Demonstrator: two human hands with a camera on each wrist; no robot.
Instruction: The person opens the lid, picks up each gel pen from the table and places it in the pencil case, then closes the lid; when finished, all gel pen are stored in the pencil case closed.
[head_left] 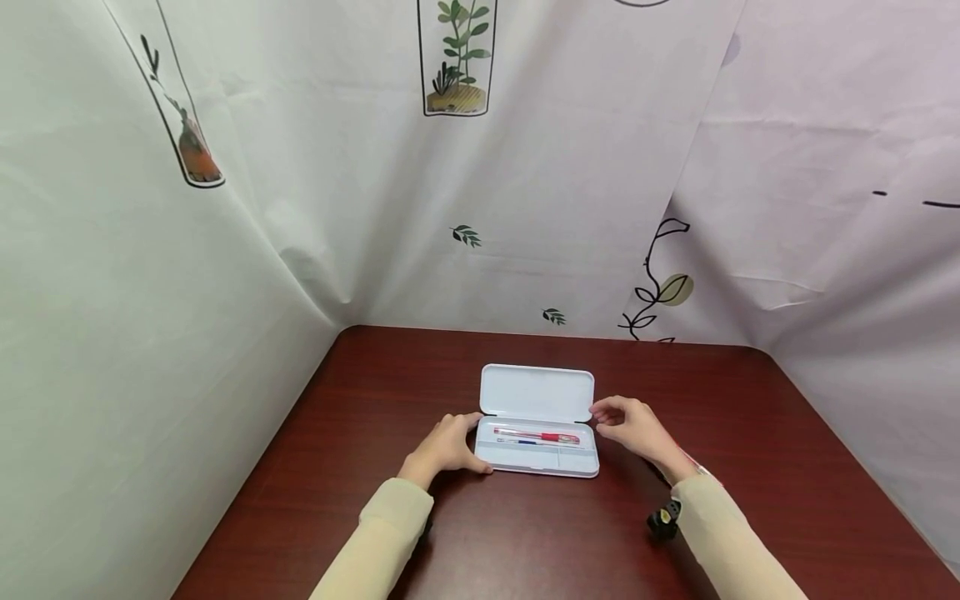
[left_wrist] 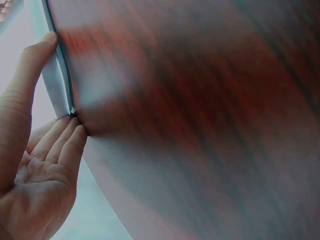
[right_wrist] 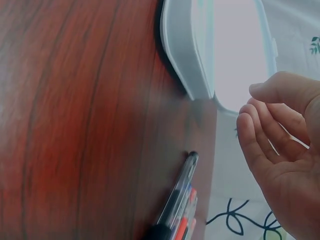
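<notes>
A white pencil case (head_left: pixel 536 472) lies with its lid (head_left: pixel 536 393) raised at the back. Inside are a red pen (head_left: pixel 558 437) and a thinner blue pen (head_left: pixel 527 442). My left hand (head_left: pixel 446 446) grips the case's left end, thumb at the front edge, fingers towards the back corner; in the left wrist view that hand (left_wrist: pixel 47 170) has its thumb against the case's edge (left_wrist: pixel 61 75). Beside the lid's lower right corner is my right hand (head_left: pixel 636 429), its fingers loosely bent and holding nothing visible; whether its fingertips touch the lid (right_wrist: pixel 240 55) I cannot tell.
Several pens (right_wrist: pixel 180 200) lie on the table near my right wrist in the right wrist view. The dark red table (head_left: pixel 525 533) has patterned white cloth (head_left: pixel 360 208) hanging behind and along both sides.
</notes>
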